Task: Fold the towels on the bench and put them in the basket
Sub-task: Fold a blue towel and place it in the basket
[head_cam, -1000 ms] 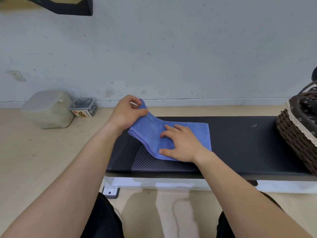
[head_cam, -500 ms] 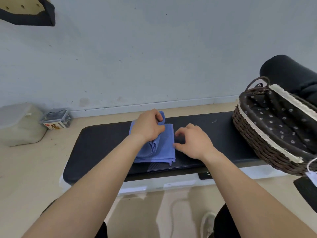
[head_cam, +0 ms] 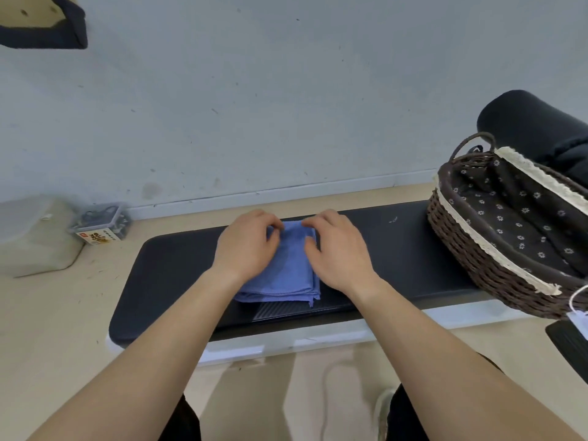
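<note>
A blue towel (head_cam: pixel 286 272) lies folded into a small rectangle in the middle of the black padded bench (head_cam: pixel 178 265). My left hand (head_cam: pixel 248 246) covers its left half, fingers curled and pinching the far edge. My right hand (head_cam: pixel 337 249) is at its right side, with fingertips curled over the far right corner and the thumb on top of the cloth. The dark wicker basket (head_cam: pixel 461 249), lined with flowered fabric and trimmed in white lace, stands on the bench's right end with nothing in it.
On the floor at the left, a translucent plastic tub (head_cam: pixel 35 237) and a small clear box (head_cam: pixel 101 226) stand by the wall. A black cushion roll (head_cam: pixel 537 128) rises behind the basket. My knees are below the bench's front edge.
The towel has gone from half-folded to a compact rectangle. My right hand moved left onto the towel's right side, and my left hand settled on its far edge.
</note>
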A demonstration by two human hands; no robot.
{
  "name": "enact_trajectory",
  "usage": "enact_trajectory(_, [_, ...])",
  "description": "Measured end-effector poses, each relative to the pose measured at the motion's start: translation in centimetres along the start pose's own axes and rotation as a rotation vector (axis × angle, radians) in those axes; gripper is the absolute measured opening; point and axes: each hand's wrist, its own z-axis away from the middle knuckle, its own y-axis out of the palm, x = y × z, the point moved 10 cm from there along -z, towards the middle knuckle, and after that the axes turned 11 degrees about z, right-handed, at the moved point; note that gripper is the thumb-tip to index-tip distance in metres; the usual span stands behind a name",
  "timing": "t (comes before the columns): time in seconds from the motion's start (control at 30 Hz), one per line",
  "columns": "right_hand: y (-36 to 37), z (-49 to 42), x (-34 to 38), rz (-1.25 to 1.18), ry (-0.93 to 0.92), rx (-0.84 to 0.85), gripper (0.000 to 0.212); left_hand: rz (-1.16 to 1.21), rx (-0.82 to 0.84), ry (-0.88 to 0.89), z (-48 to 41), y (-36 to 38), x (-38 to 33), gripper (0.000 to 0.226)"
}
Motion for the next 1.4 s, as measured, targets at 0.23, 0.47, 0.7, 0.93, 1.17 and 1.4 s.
enact_trajectory(0.23, [6.8,0.6,3.4,0.266,-0.129,0.400,0.064,-0.040,0.182,0.120,1.9,3.3,2.5,0.049])
enact_trajectory(0.47, [9.4,1.8,1.6,0.258,-0.072,0.569,0.068,-0.100,0.367,0.097,2.8,6.1,4.5,0.055])
enact_trajectory(0.7, [9.3,2.2,2.0,0.267,-0.020,0.566,0.069,0.066,0.163,0.038,3.0,3.8,4.5,0.048])
enact_trajectory(0.93, [6.1,0.4,2.6,0.260,-0.033,0.401,0.066,-0.107,0.087,-0.553,4.9,0.9,9.6,0.060])
enact_trajectory(1.17, [4.5,-4.3,2.9,-0.038,-0.044,0.457,0.080,0.549,0.208,-0.412,3.0,1.5,7.2,0.032])
enact_trajectory(1.4, [6.7,-4.7,3.7,-0.311,0.047,0.782,0.040,0.678,0.435,-0.240,1.9,-1.0,7.0,0.025])
